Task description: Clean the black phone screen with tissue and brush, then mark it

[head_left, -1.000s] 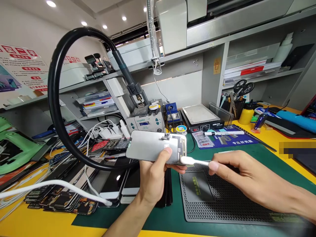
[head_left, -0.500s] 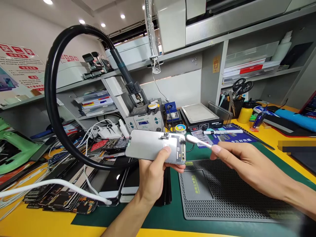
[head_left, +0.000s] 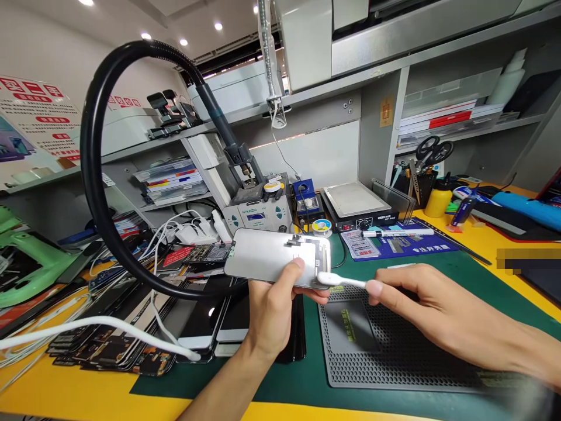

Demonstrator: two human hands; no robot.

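Note:
My left hand [head_left: 274,304] grips a phone screen panel [head_left: 263,257], its silvery metal back facing up, thumb on top and fingers beneath. Flex parts and connectors show along the panel's right end. Between the thumb and fingers of my right hand [head_left: 416,298] is the stick of a white cotton swab [head_left: 342,280]. The swab's thick tip lies at the panel's lower right corner and seems to touch it. Below and to the right lies a grey perforated mat [head_left: 394,351] on the green work mat [head_left: 350,403].
Stacked phone panels [head_left: 109,333] and white cables [head_left: 109,323] lie at the left. A black hose [head_left: 90,158] arches beside the rework station [head_left: 258,213]. Behind my hands are a heating plate [head_left: 357,200], solder spool [head_left: 322,227] and marker [head_left: 398,233]; a yellow bottle [head_left: 438,202] stands right.
My right hand has moved slightly left and the swab tip has come down from beside the panel's upper right corner to its lower right corner. The left hand has barely moved.

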